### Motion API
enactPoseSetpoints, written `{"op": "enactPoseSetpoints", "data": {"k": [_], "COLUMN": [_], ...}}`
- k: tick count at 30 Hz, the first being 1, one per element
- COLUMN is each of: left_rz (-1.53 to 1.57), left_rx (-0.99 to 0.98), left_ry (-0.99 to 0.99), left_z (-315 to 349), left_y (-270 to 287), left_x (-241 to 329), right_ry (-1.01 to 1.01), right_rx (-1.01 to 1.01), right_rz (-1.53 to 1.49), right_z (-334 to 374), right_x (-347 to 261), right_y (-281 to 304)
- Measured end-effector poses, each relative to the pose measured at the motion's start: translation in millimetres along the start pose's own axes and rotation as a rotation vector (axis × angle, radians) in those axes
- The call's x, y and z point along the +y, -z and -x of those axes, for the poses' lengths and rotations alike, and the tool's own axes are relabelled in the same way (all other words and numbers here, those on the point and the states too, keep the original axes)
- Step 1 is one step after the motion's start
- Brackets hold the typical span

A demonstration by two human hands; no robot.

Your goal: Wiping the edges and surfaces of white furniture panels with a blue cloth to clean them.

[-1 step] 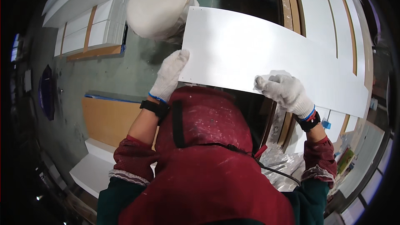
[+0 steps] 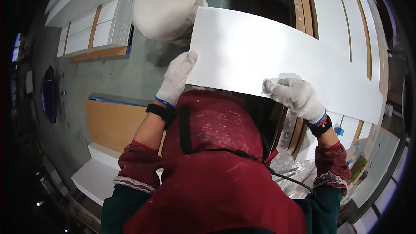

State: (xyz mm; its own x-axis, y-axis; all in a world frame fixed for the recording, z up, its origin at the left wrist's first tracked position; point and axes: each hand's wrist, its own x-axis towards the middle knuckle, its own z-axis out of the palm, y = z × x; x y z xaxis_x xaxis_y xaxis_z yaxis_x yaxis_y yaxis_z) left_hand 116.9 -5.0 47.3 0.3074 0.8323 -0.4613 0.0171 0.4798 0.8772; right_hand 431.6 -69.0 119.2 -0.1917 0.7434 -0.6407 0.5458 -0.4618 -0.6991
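Gripping the left short edge of a long white panel [image 2: 255, 52], my left hand [image 2: 175, 78], gloved in white knit, is closed near the panel's near left corner; any fingers beneath the board are hidden from me. My right hand [image 2: 297, 96], gloved alike, is curled at the near long edge, right of the panel's middle, its fingertips bunched over the white face with a shadow beside them; whether they pinch something small or only rest there, I cannot tell. The panel stretches across in front of me, its far left corner just in front of a round, white-covered thing [image 2: 167, 8], whose lower part is partly out of sight. Toward its right end it overlaps other white boards [image 2: 320, 0], and white against white makes the borders hard to follow. What bears the left half I cannot see: the gap below the near edge is dark, and my red apron [image 2: 216, 169] blocks more. Tiny dark dots [image 2: 209, 10] mark both left corners, too small to make out as holes or specks. At left, a board stack [image 2: 104, 30] is cut off by the view's dark rim, and a tan board [image 2: 112, 123] runs behind my left forearm [image 2: 147, 130].
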Motion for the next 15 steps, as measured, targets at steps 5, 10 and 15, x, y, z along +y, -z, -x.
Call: {"op": "enactPoseSetpoints", "data": {"k": [5,10,15], "left_rz": [-0.083,-0.043,0.025], "left_rx": [0.041,0.054,-0.008], "left_ry": [-0.024,-0.076,0.084], "left_z": [-7.2,-5.5,-1.1], "left_y": [8.5,4.5,3.6], "left_x": [-14.8,-17.4,-7.2], "right_ry": [-0.071,0.058,0.152], "right_rx": [-0.008,0.038,0.006], "right_rz": [0.289,0.466,0.489], "right_z": [-2.2,1.5,-3.1], "right_x": [-26.7,-25.2,-25.4], "right_y": [-8.8,-10.6,-16.7]}}
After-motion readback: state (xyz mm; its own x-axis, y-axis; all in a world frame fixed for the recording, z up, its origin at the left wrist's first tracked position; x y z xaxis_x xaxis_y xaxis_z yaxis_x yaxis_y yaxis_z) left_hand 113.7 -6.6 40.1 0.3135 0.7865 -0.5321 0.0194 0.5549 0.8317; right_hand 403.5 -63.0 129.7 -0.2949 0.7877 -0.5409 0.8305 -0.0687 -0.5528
